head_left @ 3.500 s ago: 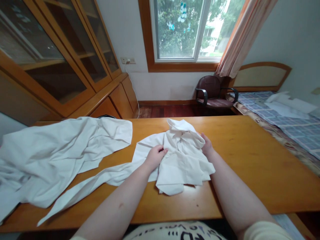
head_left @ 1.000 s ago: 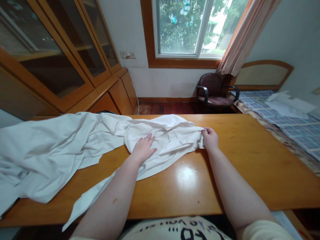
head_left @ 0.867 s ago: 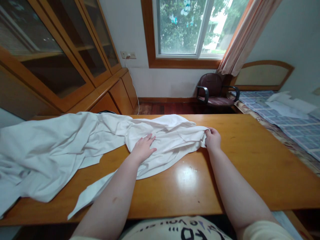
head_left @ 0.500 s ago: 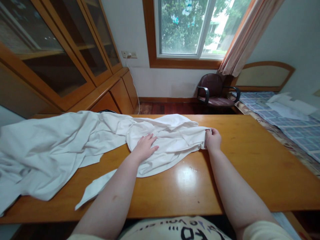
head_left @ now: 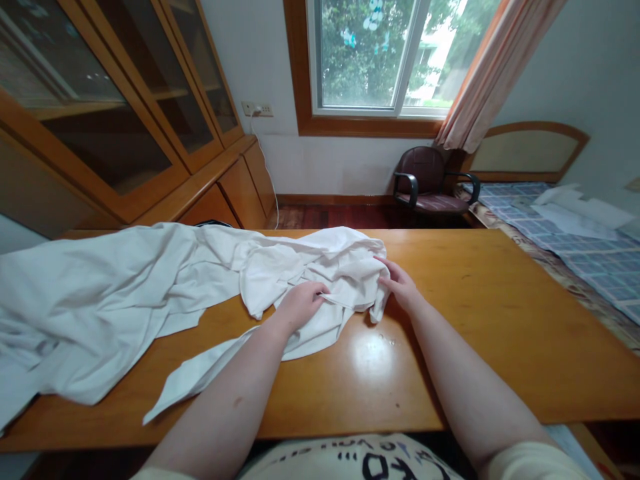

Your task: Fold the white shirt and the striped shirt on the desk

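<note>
A long, crumpled white cloth stretches over the wooden table from the left side to the middle. Its right end is bunched in loose folds, and a narrow tapering strip sticks out toward me beneath my left forearm. My left hand pinches a fold near the front of the bunched end, thumb and fingertips together. At the right edge of the bunch, my right hand touches the cloth with thumb and forefinger apart. Its other fingers are partly hidden.
Along the left wall stands a glass-fronted wooden cabinet. Beyond the table are a dark red armchair and a window with a pink curtain. A bed with a blue checked cover is at the right.
My right hand has moved left, bringing the cloth's right end inward and bunching it. My left hand, spread flat before, has shifted slightly right and toward me and now pinches a fold.
</note>
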`<state>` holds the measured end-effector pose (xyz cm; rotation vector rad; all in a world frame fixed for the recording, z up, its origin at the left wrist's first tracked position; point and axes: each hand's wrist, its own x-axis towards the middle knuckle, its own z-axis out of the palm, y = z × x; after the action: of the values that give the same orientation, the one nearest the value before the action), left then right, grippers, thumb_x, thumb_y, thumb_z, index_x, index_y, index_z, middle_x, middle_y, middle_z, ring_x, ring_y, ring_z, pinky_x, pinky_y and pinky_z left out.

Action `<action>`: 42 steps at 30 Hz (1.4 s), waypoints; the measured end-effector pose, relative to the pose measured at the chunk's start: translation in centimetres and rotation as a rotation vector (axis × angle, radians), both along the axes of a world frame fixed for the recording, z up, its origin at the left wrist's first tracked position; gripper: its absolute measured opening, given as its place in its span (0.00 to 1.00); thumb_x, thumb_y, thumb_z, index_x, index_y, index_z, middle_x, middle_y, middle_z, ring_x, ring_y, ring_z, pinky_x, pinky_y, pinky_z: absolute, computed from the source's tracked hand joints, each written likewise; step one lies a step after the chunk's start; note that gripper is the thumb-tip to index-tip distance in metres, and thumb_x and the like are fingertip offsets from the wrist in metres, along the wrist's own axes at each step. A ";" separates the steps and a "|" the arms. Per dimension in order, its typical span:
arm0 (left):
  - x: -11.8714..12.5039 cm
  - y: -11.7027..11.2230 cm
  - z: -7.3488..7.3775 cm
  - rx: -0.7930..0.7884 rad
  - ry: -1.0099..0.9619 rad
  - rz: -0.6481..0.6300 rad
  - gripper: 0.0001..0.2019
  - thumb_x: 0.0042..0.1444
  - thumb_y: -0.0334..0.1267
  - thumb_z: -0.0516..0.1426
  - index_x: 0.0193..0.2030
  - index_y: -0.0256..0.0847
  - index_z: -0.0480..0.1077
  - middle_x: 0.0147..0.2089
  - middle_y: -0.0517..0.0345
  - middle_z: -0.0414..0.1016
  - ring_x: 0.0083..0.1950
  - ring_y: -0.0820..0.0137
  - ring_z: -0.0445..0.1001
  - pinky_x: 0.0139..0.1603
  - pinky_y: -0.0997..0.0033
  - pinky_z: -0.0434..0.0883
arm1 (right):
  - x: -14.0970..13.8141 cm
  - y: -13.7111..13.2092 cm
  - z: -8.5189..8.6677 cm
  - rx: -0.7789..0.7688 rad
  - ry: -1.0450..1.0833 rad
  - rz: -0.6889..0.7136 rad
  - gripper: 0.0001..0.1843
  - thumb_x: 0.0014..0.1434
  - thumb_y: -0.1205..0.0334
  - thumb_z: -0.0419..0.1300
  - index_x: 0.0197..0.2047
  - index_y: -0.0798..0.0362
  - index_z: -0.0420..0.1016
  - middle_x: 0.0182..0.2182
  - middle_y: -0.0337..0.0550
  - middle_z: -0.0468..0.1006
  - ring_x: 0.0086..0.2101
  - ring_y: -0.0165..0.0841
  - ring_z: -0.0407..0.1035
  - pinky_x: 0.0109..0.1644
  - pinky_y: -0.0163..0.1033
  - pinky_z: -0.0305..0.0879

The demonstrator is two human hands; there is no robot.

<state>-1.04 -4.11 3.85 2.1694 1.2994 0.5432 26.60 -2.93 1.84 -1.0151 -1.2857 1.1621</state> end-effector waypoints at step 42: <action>-1.4 2.3 -2.6 -0.194 -0.169 0.305 0.13 0.51 0.34 0.51 0.39 0.43 0.75 0.36 0.59 0.78 0.33 0.68 0.73 0.37 0.70 0.68 | -4.0 -3.8 0.8 0.301 -0.488 0.110 0.16 0.62 0.47 0.53 0.41 0.51 0.71 0.28 0.40 0.73 0.27 0.32 0.66 0.31 0.37 0.62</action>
<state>-2.40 -1.84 1.30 1.7406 1.5293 0.6728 22.56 -6.72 2.68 -1.0448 -1.8587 0.7863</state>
